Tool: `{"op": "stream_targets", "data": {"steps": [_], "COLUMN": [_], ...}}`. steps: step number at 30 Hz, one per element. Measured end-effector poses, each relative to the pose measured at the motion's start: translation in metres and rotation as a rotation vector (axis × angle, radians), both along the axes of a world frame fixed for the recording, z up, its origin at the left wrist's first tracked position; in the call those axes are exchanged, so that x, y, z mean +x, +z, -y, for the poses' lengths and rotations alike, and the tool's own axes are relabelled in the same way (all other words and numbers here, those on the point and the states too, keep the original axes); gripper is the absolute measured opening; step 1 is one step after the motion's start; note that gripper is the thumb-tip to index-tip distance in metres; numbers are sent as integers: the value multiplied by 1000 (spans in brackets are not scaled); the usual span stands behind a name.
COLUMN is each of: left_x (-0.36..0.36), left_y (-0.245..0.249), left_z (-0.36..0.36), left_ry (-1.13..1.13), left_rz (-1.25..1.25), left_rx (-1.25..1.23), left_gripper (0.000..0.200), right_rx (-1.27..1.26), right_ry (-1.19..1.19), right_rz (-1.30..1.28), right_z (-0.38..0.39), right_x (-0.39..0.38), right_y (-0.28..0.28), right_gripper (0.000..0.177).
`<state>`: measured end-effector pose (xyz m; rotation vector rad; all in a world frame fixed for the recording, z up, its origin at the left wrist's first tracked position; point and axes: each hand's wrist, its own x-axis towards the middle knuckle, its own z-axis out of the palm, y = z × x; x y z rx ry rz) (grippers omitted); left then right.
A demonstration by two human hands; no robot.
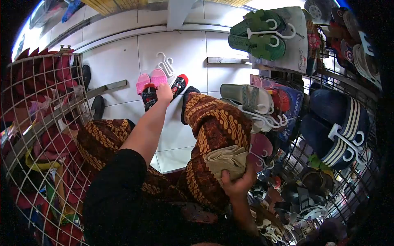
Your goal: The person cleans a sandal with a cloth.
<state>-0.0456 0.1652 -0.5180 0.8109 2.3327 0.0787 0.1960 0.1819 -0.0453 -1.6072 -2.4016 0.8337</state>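
My left hand (165, 93) reaches down to the floor with its fingers drawn together, and what they grip is hidden. It is among a pair of pink sandals (158, 78) and a pair of black patterned sandals (179, 85) with red ends. A white plastic shoe hanger (166, 65) stands out beyond the pink pair. My right hand (240, 182) holds a folded beige cloth (226, 162) against my right thigh, thumb on its near side. Brown batik trousers (217, 119) cover my bent legs.
Wire racks flank me: the left one (45, 135) has dark red goods behind it. On the right hang green sandals (258, 35), grey sandals (242, 96) and navy striped slides (334, 123). White floor tiles (113, 57) lie ahead; dark shoes (97, 107) are beside the left rack.
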Motion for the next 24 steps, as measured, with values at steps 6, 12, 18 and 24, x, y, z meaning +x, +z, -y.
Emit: {"op": "stream_targets", "data": {"steps": [6,12,18,24], "left_x": [-10,-22,-10,-8], "left_y": [-18,-27,10,42], "left_z": [10,24,40,30], "left_ry": [166,165,281,239], "left_rz": [245,425,261,89], "left_rx": [129,-6,39,8], "left_gripper": [32,36,36,32], "right_rx": [-83,-92,-48,-75], "right_ry": [-43,-40,-10,-4], "right_rz": [-71,-113,-78,-42], "right_z": [-2,0,3,6], "right_x": [-3,0,5,16], "right_y": [0,-4,-7,-10], "right_gripper": [69,66,64,66]}}
